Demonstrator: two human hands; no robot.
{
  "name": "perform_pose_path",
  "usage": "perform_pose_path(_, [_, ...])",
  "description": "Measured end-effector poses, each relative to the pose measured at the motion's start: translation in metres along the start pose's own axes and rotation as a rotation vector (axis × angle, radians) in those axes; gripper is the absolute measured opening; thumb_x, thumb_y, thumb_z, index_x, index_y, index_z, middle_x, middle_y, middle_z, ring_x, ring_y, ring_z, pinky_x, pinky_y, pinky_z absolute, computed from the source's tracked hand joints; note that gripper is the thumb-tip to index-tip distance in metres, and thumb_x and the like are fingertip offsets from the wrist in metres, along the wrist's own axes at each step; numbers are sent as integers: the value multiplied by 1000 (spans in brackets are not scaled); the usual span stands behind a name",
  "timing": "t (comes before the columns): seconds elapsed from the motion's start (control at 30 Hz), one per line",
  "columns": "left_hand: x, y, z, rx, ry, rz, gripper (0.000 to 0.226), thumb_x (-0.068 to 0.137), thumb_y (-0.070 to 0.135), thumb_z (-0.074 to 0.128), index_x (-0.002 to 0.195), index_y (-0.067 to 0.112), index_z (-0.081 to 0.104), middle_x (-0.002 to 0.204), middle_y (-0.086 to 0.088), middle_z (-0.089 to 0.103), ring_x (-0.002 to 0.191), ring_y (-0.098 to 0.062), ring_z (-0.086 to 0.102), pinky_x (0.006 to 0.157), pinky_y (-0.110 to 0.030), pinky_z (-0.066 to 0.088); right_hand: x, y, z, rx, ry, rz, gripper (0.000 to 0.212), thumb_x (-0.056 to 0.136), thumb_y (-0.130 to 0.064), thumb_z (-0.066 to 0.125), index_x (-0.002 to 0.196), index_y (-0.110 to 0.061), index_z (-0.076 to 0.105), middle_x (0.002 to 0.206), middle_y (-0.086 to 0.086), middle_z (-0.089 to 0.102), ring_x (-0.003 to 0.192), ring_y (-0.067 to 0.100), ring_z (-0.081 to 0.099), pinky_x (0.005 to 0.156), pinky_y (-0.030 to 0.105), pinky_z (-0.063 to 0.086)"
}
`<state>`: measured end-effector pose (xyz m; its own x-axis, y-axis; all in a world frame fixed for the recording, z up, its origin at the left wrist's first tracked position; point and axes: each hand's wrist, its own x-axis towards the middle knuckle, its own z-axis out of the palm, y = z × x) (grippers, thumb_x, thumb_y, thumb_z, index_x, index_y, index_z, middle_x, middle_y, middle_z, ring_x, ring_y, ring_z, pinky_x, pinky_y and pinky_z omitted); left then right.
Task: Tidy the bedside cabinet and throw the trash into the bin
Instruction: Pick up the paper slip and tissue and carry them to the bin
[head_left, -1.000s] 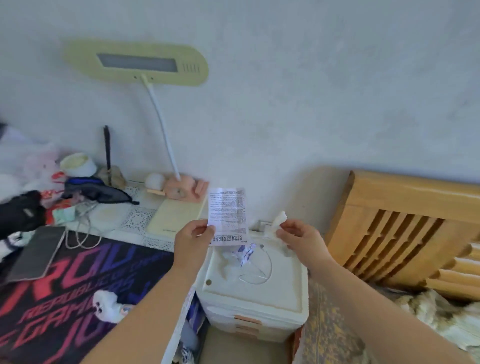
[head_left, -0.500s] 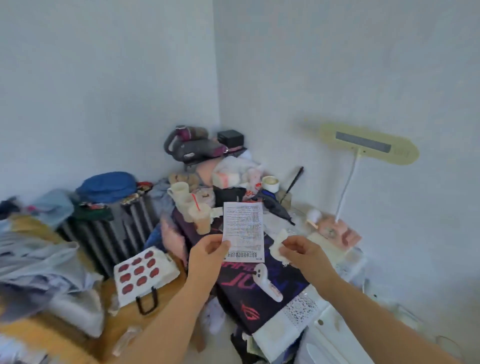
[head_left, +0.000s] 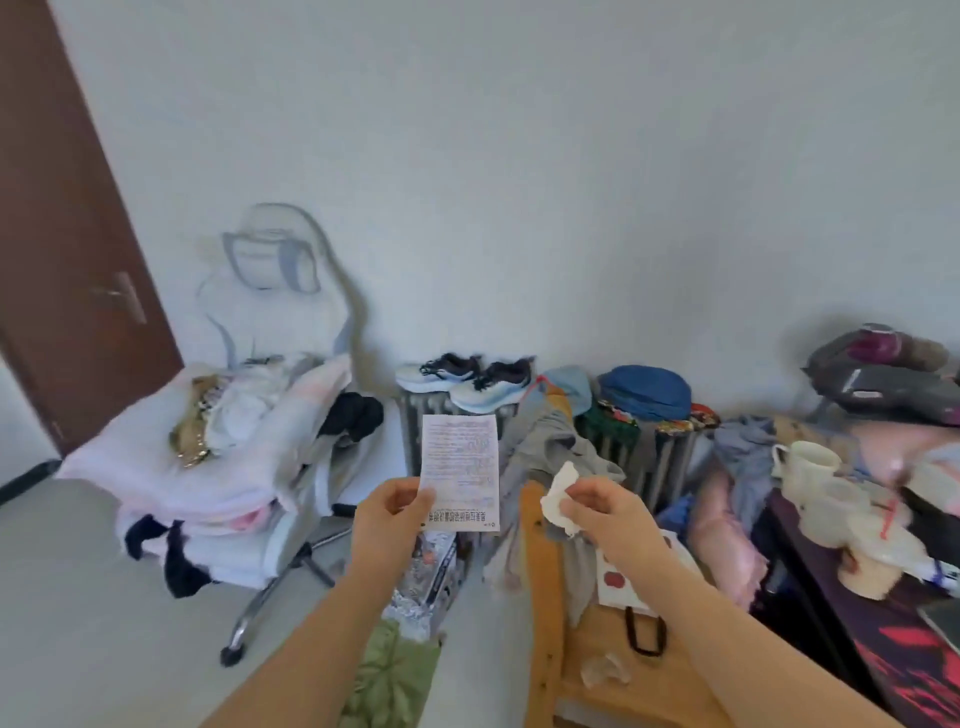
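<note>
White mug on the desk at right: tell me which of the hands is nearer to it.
Right. The right hand, pinching a crumpled tissue, sits just left of the white mug. The left hand, holding the receipt, is farther left.

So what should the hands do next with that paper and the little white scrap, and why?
Probably keep turning to look for the bin. The left hand pinches the printed paper slip upright, and the right hand pinches a crumpled white scrap, so both are full of trash. No bin shows here, only a clothes-piled chair and a radiator.
</note>
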<state>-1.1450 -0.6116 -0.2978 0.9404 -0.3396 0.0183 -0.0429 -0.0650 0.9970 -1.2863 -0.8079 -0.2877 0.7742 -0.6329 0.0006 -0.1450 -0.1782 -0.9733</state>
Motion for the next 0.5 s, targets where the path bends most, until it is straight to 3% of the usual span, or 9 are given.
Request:
perform_pose_path(0.1, [31, -8, -100, 7, 155, -18, 4, 85, 12, 65, 88, 14, 66, 87, -4, 72, 77, -19, 67, 66, -27, 52, 28, -21, 101, -22, -144, -36, 9, 86, -11, 66, 95, -14, 63, 90, 1, 67, 77, 8, 61, 59, 10, 48])
perform_pose_path(0.2, [46, -15, -193, 16, 301, -33, 4, 85, 15, 65, 89, 14, 67, 89, -5, 71, 81, -20, 65, 71, -29, 51, 47, -44, 197, -21, -300, -91, 6, 87, -9, 64, 93, -10, 64, 84, 3, 65, 76, 16, 58, 56, 7, 44])
perform_pose_path(0.33, [51, -28, -299, 73, 474, -56, 4, 87, 14, 63, 85, 18, 65, 85, -4, 70, 75, -17, 64, 58, -21, 49, 61, -71, 313, -16, -474, -129, 3, 86, -6, 65, 87, -9, 64, 77, 2, 65, 69, 16, 58, 54, 9, 45])
perform_pose_path(0.4, [51, -34, -345, 106, 565, -68, 4, 85, 18, 64, 89, 18, 67, 89, -5, 71, 80, -19, 65, 67, -27, 50, 68, -81, 368, -45, -565, -162, 6, 84, -14, 68, 89, -11, 66, 83, 2, 68, 73, 15, 61, 62, 16, 47])
perform_pose_path(0.5, [55, -40, -407, 102, 700, -84, 4, 85, 19, 64, 88, 19, 67, 91, -4, 71, 79, -17, 63, 75, -31, 49, 78, -102, 447, -52, -697, -195, 4, 84, -17, 67, 88, -17, 66, 82, -3, 67, 64, 3, 58, 63, 18, 44])
